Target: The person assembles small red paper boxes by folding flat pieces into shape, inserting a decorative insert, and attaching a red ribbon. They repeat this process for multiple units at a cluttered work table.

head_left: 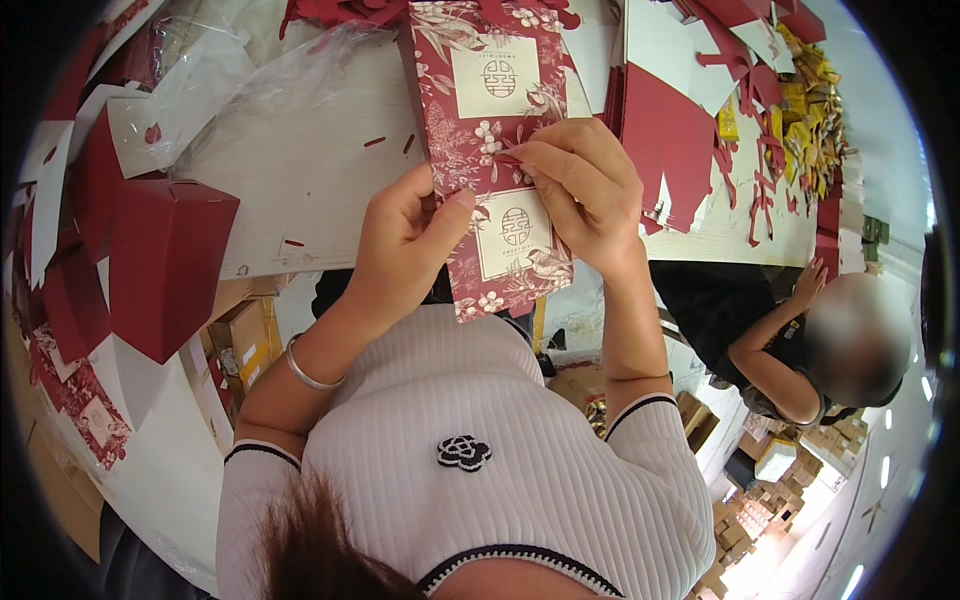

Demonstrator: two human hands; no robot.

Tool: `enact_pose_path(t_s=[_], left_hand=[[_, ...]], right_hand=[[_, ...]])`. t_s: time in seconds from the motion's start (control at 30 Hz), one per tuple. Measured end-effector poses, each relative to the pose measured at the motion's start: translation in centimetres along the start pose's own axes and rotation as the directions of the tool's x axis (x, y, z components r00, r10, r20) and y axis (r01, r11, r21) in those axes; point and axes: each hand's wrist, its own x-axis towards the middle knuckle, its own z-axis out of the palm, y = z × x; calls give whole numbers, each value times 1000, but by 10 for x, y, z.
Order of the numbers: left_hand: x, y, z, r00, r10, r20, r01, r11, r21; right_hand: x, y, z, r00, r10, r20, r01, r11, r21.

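A long red cardboard box sheet (458,115) printed with white flowers and two cream panels stands before me, its lower end over the table's near edge. My left hand (405,235) grips its left edge, thumb on the printed face and fingers behind. At the right side of the sheet, my right hand (588,185) is closed in a pinch near the middle, between the two panels. A small reddish bit shows by its fingertips; whether it is a loose scrap or part of the sheet, I cannot make out.
Plain red boxes (175,265) and clear plastic wrap (215,75) lie at left. Stacked red and white card sheets (665,130) stand at right, beside red ribbons (762,190) and yellow packets (800,110). Thin red scraps dot the white table (310,190). Another person (800,350) sits at right.
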Motion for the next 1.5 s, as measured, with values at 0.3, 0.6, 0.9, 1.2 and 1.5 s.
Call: enact_pose_path(t_s=[0.3,0.6,0.9,1.2,1.5], left_hand=[[0,10,-2,999,-5,54,4,1000,15],[13,-23,-13,981,-192,33,180,830,-528],[26,-18,-14,987,123,-101,-105,980,169],[32,-13,-1,988,-155,-22,134,910,-393],[33,-16,-5,979,-185,89,204,917,-341]], right_hand=[[9,-7,-6,993,-50,103,62,991,-117],[36,-8,-7,917,145,372,-104,986,-128],[42,-10,-2,922,144,359,-121,989,-86],[33,12,-8,903,258,343,-324,934,149],[37,13,-2,890,304,339,-421,834,357]])
